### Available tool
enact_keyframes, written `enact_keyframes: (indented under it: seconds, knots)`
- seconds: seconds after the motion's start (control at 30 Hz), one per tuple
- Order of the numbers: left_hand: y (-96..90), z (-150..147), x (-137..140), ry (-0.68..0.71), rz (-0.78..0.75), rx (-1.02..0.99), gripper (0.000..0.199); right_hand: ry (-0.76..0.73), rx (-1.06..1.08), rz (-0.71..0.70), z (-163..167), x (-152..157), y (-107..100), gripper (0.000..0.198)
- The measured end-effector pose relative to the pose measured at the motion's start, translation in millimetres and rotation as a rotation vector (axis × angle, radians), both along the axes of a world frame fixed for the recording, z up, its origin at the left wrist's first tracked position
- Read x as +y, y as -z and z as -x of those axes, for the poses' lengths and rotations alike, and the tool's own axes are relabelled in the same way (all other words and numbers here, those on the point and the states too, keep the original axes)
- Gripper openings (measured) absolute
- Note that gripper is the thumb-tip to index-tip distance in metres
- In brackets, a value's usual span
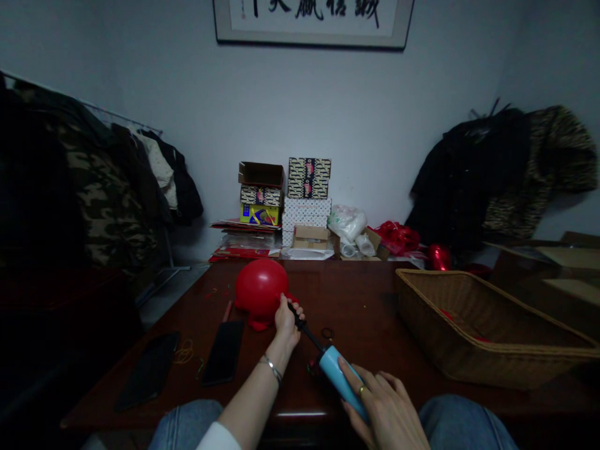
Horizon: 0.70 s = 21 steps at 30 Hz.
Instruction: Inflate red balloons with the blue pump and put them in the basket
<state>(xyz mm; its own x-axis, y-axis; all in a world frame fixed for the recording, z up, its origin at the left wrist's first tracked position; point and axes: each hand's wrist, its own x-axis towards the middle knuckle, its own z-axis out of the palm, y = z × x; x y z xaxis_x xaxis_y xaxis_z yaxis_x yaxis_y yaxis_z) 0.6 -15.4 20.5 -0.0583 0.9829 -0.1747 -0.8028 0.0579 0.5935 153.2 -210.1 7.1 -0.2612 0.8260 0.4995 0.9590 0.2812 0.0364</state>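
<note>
A red balloon (261, 289), partly inflated and with small bulges along its lower side, is above the dark wooden table. My left hand (287, 320) is closed around the black end of a hand pump, right against the balloon; the balloon's neck is hidden by the fingers. My right hand (382, 400) is wrapped over the light blue barrel of the hand pump (341, 378), low and to the right. Between the two hands a stretch of the pump's black rod shows.
Two dark phones (224, 352) and some thin rubber bands (184, 353) lie at the left. On the right stands a wicker basket (469, 350) with red pieces inside. Boxes (307, 215), bags and papers line the table's (365, 300) far edge.
</note>
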Motion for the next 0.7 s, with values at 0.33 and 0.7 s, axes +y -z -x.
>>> enact_keyframes:
  seconds: [0.33,0.7]
  knots:
    - [1.2,-1,-1,-0.005,-0.025,-0.005,0.035,0.001,0.068,0.068,-3,-5,-3,0.060]
    - [5.8,-15,-14,0.081,-0.046,0.001,0.042,0.078,0.123,0.139,18,16,-18,0.055]
